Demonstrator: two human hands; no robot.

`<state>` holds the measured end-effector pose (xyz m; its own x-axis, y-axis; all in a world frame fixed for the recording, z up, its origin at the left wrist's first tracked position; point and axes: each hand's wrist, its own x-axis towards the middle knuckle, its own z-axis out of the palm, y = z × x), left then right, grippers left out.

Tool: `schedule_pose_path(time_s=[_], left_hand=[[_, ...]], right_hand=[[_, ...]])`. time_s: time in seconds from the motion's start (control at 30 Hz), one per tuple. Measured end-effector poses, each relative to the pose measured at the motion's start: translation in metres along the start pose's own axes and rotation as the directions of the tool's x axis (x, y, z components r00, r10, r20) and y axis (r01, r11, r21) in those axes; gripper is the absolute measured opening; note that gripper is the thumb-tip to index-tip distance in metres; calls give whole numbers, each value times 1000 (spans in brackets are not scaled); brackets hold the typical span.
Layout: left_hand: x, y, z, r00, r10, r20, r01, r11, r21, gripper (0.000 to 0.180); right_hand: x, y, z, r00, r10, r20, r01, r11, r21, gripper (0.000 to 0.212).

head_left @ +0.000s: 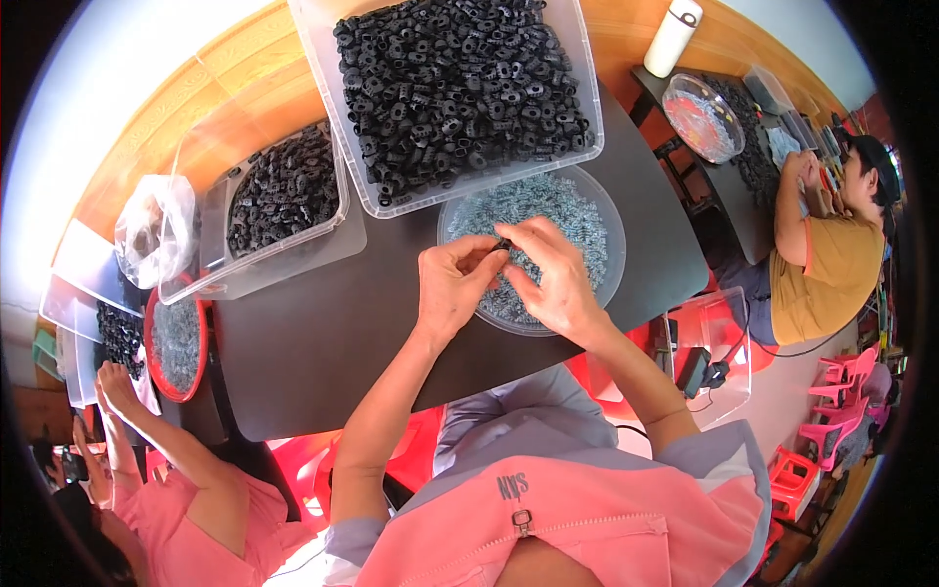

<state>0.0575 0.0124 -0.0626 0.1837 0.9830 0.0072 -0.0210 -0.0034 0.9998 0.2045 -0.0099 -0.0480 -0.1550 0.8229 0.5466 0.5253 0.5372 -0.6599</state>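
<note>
Left grip (453,286) and right grip (559,282) pinch a small black part (503,245); tub edge (469,192) ahead, bare counter (313,342) left of them.

A dark tabletop (323,362) is spread below the fingers (466,250). Beneath them, a round clear bowl (618,249) is filled with small bluish pieces (572,210). Left of and beyond them, a clear bin (293,256) of black parts (284,191) is placed. Just beyond them, the bowl is partly overlapped by a larger bin (489,187), its support hidden.

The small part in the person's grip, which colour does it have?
The small part is black; the head view shows it best.
</note>
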Motion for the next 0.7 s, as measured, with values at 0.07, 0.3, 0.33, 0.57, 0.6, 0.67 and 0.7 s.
schedule_pose_path(time_s=[0.07, 0.3, 0.33, 0.57, 0.6, 0.67, 0.7], left_hand=[[0, 1, -2, 999, -4, 32, 5, 1000, -12, 13], [0, -3, -2, 1000, 15, 15, -15, 999, 44, 14], [0, -2, -2, 1000, 13, 18, -13, 999, 45, 14], [1, -11, -1, 998, 63, -19, -63, 998, -20, 13], [0, -11, 0, 998, 63, -19, -64, 998, -22, 13], [0, -9, -1, 998, 64, -27, -65, 998, -15, 13], [0, -8, -2, 998, 64, -29, -65, 998, -16, 13]], right_hand=[[-2, 2, 3, 1000, 9, -9, -10, 1000, -7, 45], [-2, -4, 0, 999, -30, 18, 33, 984, -176, 54], [-2, -3, 0, 999, -31, 18, 33, 984, -177, 54], [0, -6, 4, 992, -109, 62, 125, 915, -383, 46], [0, -7, 5, 989, -128, 67, 144, 903, -404, 43], [-1, -8, 7, 992, -115, 61, 130, 906, -404, 46], [0, -9, 8, 993, -101, 54, 114, 909, -402, 48]])
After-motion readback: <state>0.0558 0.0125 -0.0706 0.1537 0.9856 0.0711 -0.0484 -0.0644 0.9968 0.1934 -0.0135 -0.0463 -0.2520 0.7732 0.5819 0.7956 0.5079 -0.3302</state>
